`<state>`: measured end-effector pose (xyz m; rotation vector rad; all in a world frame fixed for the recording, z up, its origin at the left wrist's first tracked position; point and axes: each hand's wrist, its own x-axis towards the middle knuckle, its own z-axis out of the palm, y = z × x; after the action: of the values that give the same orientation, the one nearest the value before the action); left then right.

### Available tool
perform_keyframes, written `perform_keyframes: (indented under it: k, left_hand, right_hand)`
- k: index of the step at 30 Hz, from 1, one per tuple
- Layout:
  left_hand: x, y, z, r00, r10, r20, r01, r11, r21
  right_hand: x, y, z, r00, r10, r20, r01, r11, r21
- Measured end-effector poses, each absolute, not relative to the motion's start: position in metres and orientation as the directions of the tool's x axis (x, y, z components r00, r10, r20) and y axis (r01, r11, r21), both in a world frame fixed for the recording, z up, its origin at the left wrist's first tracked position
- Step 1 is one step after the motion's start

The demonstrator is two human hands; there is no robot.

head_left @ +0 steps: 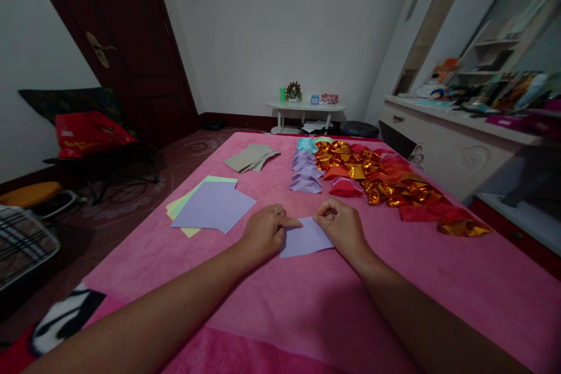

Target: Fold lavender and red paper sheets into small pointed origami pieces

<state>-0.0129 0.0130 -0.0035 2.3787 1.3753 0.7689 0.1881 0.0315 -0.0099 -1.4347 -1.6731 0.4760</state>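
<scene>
A small lilac paper (305, 238) lies folded on the pink cloth (307, 304) in front of me. My left hand (265, 232) is curled, its forefinger pressing the paper's left upper edge. My right hand (342, 225) is closed in a pinch on the paper's upper right corner. Beyond them a row of folded lilac paper shapes (305, 170) runs away from me, with a light blue one (305, 144) at the far end.
A stack of flat lilac, green and yellow sheets (210, 205) lies to the left, grey sheets (250, 158) farther back. Gold and red folded shapes (385, 184) spread to the right. A dresser (456, 140), a white side table (304, 108) and a chair (87, 134) surround the bed.
</scene>
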Motion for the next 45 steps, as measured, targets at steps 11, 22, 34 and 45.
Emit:
perform_keyframes:
  k: [11,22,34,45]
  left_hand:
    - [-0.010,0.012,0.003,0.471,0.837,0.277,0.785,-0.541,0.301]
    - [-0.009,0.015,0.010,0.573,0.796,0.194,0.799,-0.596,0.083]
    - [-0.009,0.012,0.019,0.561,0.815,0.147,0.816,-0.574,0.068]
    - [-0.013,0.010,0.017,0.544,0.807,0.229,0.795,-0.583,0.167]
  right_hand:
    - [0.187,0.030,-0.007,-0.008,0.947,0.322,0.727,0.226,-0.648]
    - [0.187,0.032,-0.008,0.033,0.946,0.324,0.717,0.203,-0.667]
    - [0.185,0.029,-0.001,0.032,0.957,0.289,0.773,0.160,-0.613]
    - [0.182,0.021,0.002,-0.146,0.893,0.426,0.880,0.314,-0.356]
